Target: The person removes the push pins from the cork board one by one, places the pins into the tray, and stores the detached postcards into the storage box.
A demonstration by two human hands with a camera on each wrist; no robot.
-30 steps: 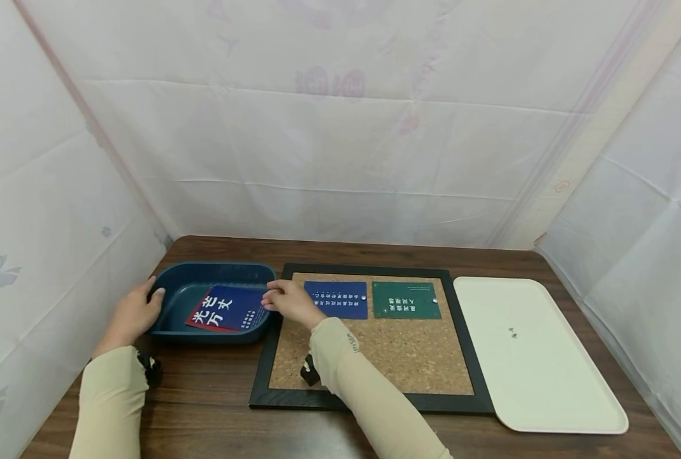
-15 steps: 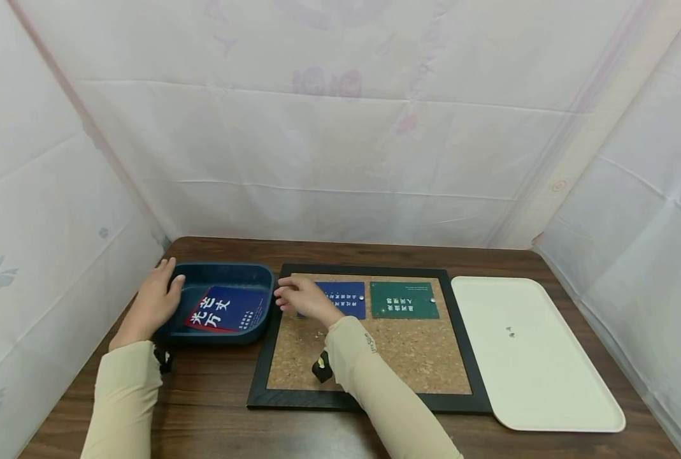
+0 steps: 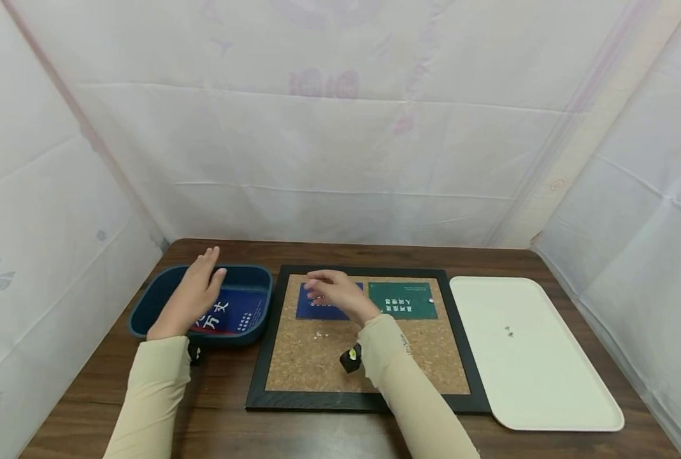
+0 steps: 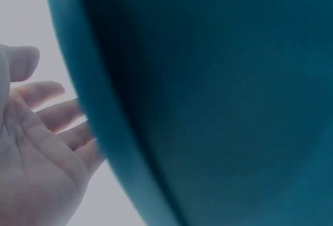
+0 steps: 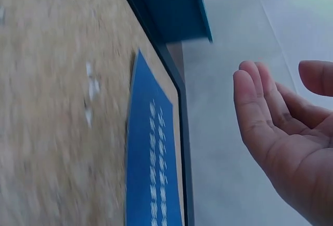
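Observation:
My left hand [image 3: 188, 299] hovers above the dark blue plastic basin [image 3: 252, 270], fingers extended and holding nothing. Inside the basin lies a blue card [image 3: 247, 310] with white characters, a red edge showing beneath it; the hand hides part of both. Over the upper left of the black-framed corkboard [image 3: 294, 363] is my right hand [image 3: 340, 293], its fingers loosely bent and without anything in them. Below it a second blue card [image 5: 151, 158] lies on the cork, partly covered in the head view. Beside that card sits a green card [image 3: 403, 301] with a pin at its right edge.
Several small clear-white pieces [image 3: 321, 335] lie on the cork below the blue card. A cream tray [image 3: 535, 357] with a few tiny pieces [image 3: 509, 332] stands right of the board. White curtains [image 3: 340, 159] enclose the wooden table [image 3: 220, 408].
Both hands have moved right. The left has left the basin's left rim and is over the basin; the right has gone from the basin's right edge to above the corkboard.

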